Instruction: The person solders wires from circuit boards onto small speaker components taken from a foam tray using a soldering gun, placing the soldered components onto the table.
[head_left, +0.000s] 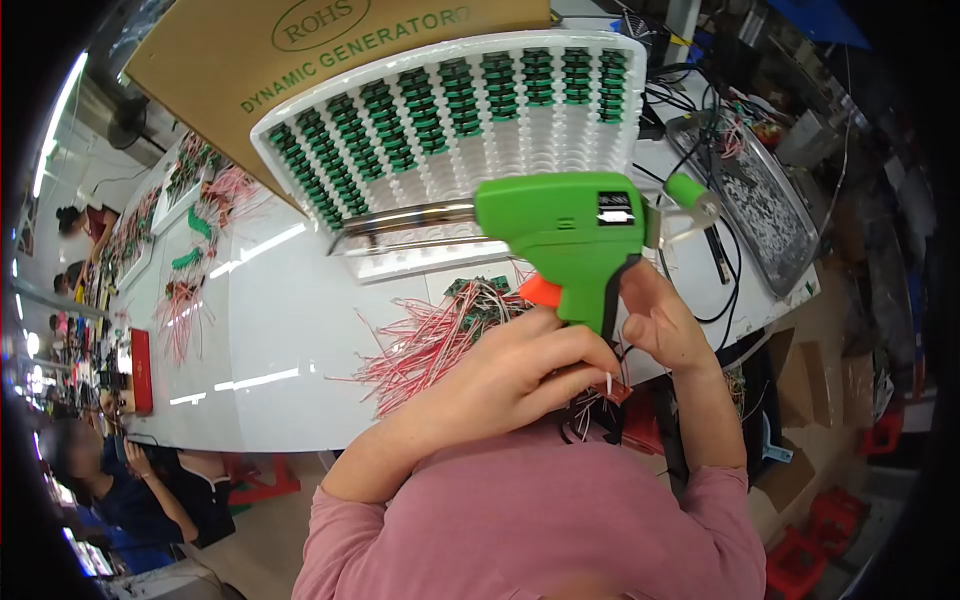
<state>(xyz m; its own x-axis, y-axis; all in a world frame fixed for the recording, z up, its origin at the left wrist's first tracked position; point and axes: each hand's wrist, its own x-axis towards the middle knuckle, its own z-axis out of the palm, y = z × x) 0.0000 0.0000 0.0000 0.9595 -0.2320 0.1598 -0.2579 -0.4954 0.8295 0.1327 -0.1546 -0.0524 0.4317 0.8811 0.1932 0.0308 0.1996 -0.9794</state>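
A green soldering gun [565, 215] with an orange trigger [541, 291] points left over the front of a white tray. My left hand [510, 365] is closed just below the trigger, its fingers overlapping the lower handle. By its fingertips show a thin white end and a small reddish-brown piece [619, 393]; what the fingers grip is partly hidden. My right hand [668, 318] is at the back of the handle, fingers curved and thumb apart, some fingertips hidden behind it. Close to my left hand lies a bundle of red and white wires [415, 350] with small green circuit boards [485, 298].
The white tray [440, 262] holds rows of green parts and leans near a cardboard box [215, 75]. At right are a metal tray [745, 205], black cables and a solder spool [690, 200]. More wired boards [185, 285] lie left. A seated person [130, 490] is at lower left.
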